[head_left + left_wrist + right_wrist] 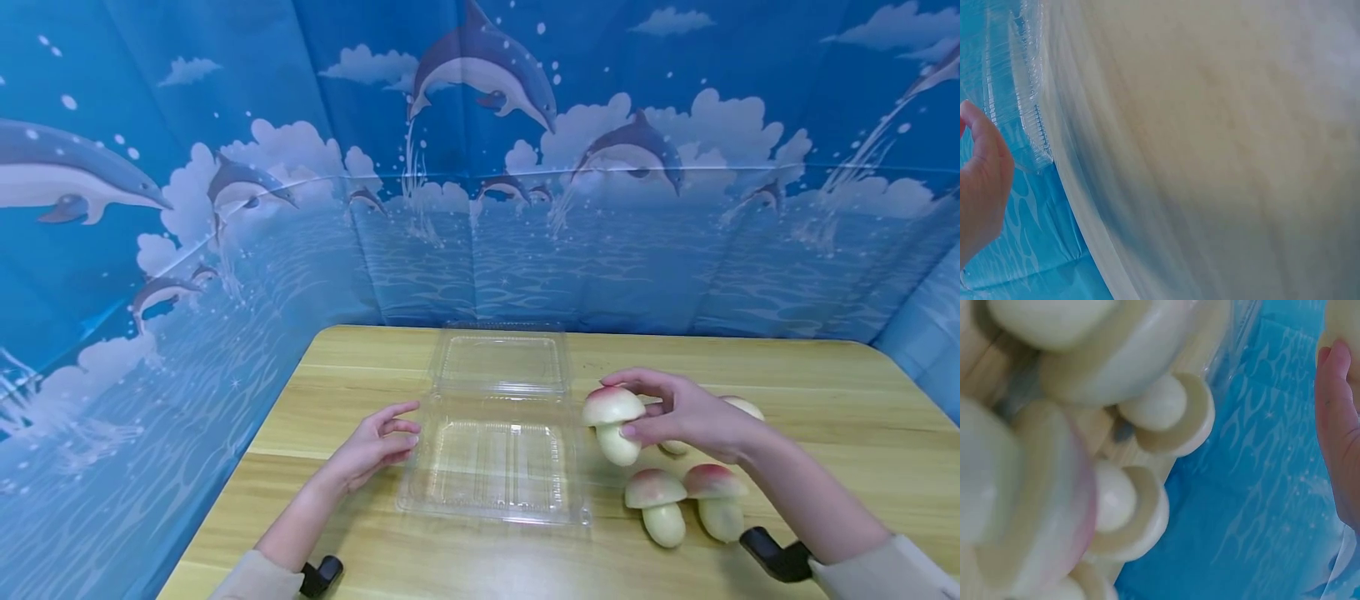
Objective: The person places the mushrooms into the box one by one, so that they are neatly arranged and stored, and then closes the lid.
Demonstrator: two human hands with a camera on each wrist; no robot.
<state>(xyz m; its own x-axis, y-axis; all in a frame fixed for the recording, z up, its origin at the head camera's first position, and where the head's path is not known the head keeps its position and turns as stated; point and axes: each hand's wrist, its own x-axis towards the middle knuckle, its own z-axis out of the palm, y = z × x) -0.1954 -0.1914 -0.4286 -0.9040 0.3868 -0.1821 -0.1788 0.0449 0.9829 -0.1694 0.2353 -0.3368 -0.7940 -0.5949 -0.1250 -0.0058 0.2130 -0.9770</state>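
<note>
My right hand [686,412] grips a toy mushroom [613,407] with a pink-tinged cap, its thumb against the stem. The mushroom is upright, just right of a clear plastic clamshell box [498,467]. The box lies unfolded, its lid [501,362] toward the back. Beside the box's left edge, my left hand [371,450] has its fingers loosely bent and holds nothing; whether the fingertips touch the rim I cannot tell. Two more mushrooms [655,500] lie in front of my right forearm. Others, partly hidden by the right hand, lie behind it, one cap [742,407] showing.
The wooden table [330,375] has rounded back corners. A blue curtain [480,250] printed with dolphins hangs behind it and along the left. In the right wrist view, several pale mushrooms [1166,412] lie close together.
</note>
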